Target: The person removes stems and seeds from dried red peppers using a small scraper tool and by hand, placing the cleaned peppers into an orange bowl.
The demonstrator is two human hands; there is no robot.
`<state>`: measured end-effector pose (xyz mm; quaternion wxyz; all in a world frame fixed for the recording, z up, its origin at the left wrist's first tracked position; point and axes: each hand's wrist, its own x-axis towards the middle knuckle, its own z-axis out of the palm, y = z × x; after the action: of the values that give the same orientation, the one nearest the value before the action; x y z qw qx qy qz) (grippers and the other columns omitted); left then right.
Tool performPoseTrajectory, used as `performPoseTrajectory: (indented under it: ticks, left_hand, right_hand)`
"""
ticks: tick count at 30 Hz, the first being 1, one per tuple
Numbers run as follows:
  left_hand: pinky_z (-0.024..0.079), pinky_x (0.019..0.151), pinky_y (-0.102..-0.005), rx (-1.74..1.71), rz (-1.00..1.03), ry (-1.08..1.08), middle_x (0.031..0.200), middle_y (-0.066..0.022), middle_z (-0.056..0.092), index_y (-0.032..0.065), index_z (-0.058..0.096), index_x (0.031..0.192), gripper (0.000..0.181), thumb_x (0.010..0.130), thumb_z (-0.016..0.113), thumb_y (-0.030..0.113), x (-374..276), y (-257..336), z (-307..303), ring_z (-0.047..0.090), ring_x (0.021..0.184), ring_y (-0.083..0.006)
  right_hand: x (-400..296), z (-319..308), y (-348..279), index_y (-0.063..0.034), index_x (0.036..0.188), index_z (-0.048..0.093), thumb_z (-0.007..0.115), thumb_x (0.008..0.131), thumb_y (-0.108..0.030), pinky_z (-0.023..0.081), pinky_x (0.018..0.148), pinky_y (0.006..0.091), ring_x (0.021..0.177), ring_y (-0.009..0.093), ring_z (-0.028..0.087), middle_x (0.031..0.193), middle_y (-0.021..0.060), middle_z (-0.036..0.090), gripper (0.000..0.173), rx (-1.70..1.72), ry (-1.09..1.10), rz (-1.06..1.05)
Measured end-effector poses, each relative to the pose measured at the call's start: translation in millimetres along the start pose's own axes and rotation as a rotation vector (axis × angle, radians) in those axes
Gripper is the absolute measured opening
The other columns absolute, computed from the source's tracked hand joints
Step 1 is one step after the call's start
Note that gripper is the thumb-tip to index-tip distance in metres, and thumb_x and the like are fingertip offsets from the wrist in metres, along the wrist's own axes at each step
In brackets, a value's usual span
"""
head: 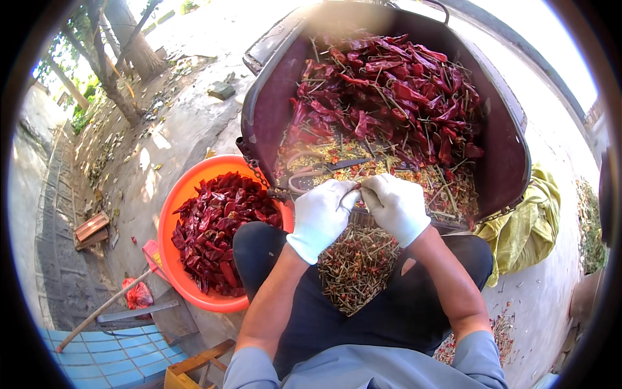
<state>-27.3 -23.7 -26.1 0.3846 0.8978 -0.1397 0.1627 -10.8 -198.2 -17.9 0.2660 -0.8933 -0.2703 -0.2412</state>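
Observation:
My left hand [326, 209] and my right hand [396, 202], both in white knit gloves, meet fingertip to fingertip at the near edge of a dark maroon metal cart bed [265, 104]. Pinched between them is a small dark red piece of dried chili pepper [358, 186], mostly hidden by the fingers. Beyond my hands, a heap of dried red chilies [388, 92] with stems fills the bed. Scissors with pale handles [311, 171] lie just past my left hand, among scattered yellow chili seeds [335, 146].
An orange plastic basin [167, 228] of stemless chilies stands beside my left knee. Cut stems [357, 267] are piled between my legs. Yellow-green cloth [527, 223] lies right of the cart. A long wooden handle [104, 309] slants at lower left, near a wooden stool [199, 364].

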Motion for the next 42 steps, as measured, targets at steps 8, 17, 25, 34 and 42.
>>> performPoseTrajectory:
  ticks: [8,17,25,34,42]
  left_hand:
    - [0.054,0.069,-0.0353,-0.044,0.059,-0.014,0.087,-0.0147,0.072,0.0015,0.073,0.099,0.019,0.091,0.064,0.016,-1,-6,-3,0.07,0.075,-0.0269]
    - [0.052,0.057,-0.0244,-0.971,-0.445,-0.007,0.077,-0.005,0.068,-0.0016,0.071,0.098,0.02,0.098,0.059,0.015,-8,3,2,0.062,0.062,-0.011]
    - [0.053,0.057,-0.0288,-0.687,-0.416,0.383,0.079,-0.0073,0.07,-0.0021,0.07,0.102,0.02,0.097,0.061,0.015,-21,-32,-69,0.063,0.06,-0.0138]
    - [0.057,0.077,-0.0303,0.039,-0.461,0.622,0.105,-0.0114,0.071,0.0049,0.069,0.121,0.036,0.085,0.068,0.002,-86,-105,-135,0.069,0.087,-0.0172]
    - [0.054,0.082,-0.0278,-0.134,-0.234,0.322,0.102,-0.0105,0.072,-0.0004,0.07,0.115,0.025,0.091,0.064,0.003,-22,-28,-83,0.07,0.091,-0.015]
  right_hand:
    - [-2,-6,2,-0.0098,0.092,0.066,0.07,0.086,-0.017,0.051,0.057,0.0377,0.064,0.027,0.066,0.077,0.0079,0.065,0.01,0.034,-0.015,-0.131]
    - [2,-11,-11,-0.0039,0.095,0.063,0.062,0.099,-0.022,0.048,0.056,0.0253,0.061,0.01,0.059,0.079,0.0029,0.065,0.018,1.353,-0.133,0.843]
    - [27,1,33,-0.0039,0.102,0.068,0.057,0.102,-0.026,0.055,0.063,0.0327,0.069,0.02,0.067,0.085,0.0071,0.069,0.025,0.931,-0.295,0.858]
    - [60,80,76,-0.0245,0.128,0.065,0.065,0.09,-0.03,0.05,0.088,0.0482,0.109,0.037,0.058,0.12,0.0155,0.063,0.039,-0.375,-0.12,0.102]
    - [63,84,105,-0.016,0.111,0.072,0.061,0.09,-0.014,0.056,0.073,0.0409,0.075,0.03,0.069,0.086,0.0128,0.071,0.024,-0.296,0.07,0.264]
